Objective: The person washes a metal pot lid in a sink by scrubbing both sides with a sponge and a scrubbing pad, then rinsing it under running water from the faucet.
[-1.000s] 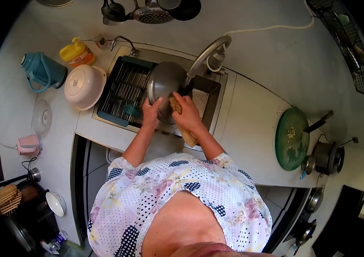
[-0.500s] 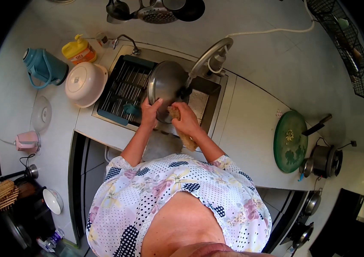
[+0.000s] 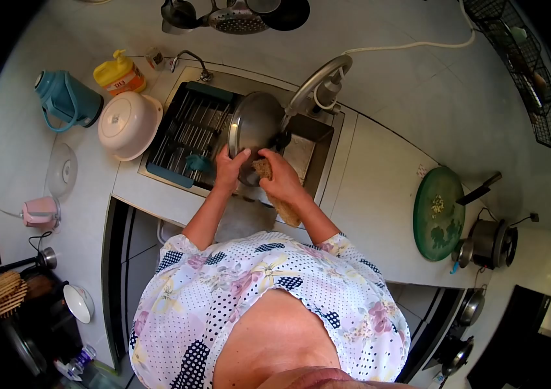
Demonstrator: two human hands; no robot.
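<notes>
A round, domed metal pot lid (image 3: 259,120) is tilted over the sink (image 3: 324,146), its shiny rim facing left. My left hand (image 3: 228,170) is closed on its near edge, thumb over the metal. My right hand (image 3: 282,178) is closed round a rumpled brown scrubbing cloth (image 3: 263,170), beside the lid's lower right side. The cloth's loose end hangs below that hand, along my forearm. Above them arches the faucet (image 3: 308,87), its dark tip close to the lid. The lid's other face is hidden.
Left of the sink are a dish rack (image 3: 188,129), a pink basin (image 3: 126,126), a yellow pump bottle (image 3: 119,74) and a blue thermos (image 3: 71,100). A green cutting board (image 3: 441,227) with chopped food and a knife (image 3: 479,189) lie at right, near a dark pot (image 3: 491,243).
The lid has shifted slightly to the right with my left hand. My right hand and the cloth have moved only a little.
</notes>
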